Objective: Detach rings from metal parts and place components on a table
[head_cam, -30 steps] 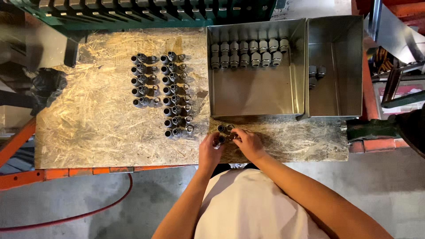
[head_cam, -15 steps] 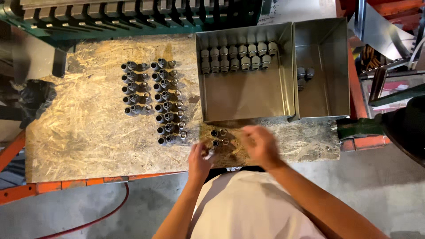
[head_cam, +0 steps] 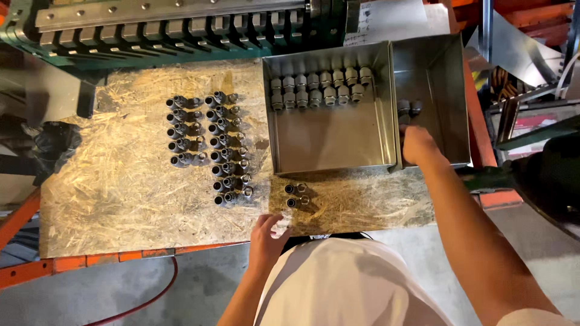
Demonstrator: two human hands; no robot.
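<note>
1. A person in a white shirt stands over a chipboard workbench (head_cam: 121, 199), its face rough and flaked, with an orange steel frame showing at the near edge.

2. The right hand (head_cam: 417, 145) reaches into the smaller, right-hand metal bin (head_cam: 450, 90), just below two loose grey fittings (head_cam: 408, 107) that lie against the bin's left wall. They sit just beyond the fingertips, away from the person. The fingers curl downward; whether they are closed on anything cannot be told from here.

3. The left hand (head_cam: 269, 232) rests at the near edge of the bench, fingers loosely spread and empty, close to a pair of dark fittings (head_cam: 296, 196) lying side by side with their long axes running left to right.

4. The larger steel tray (head_cam: 329, 139) has plain bent sheet walls and a dull sheen. Two neat rows of pale, hex-collared fittings (head_cam: 320, 87) stand along its far wall.

5. Two columns of darker assembled fittings (head_cam: 208, 145), short cylinders with hex nuts, lie across the board to the left, well apart from both hands.

6. A green machine rail (head_cam: 169, 30) with toothed slots runs along the back.
</note>
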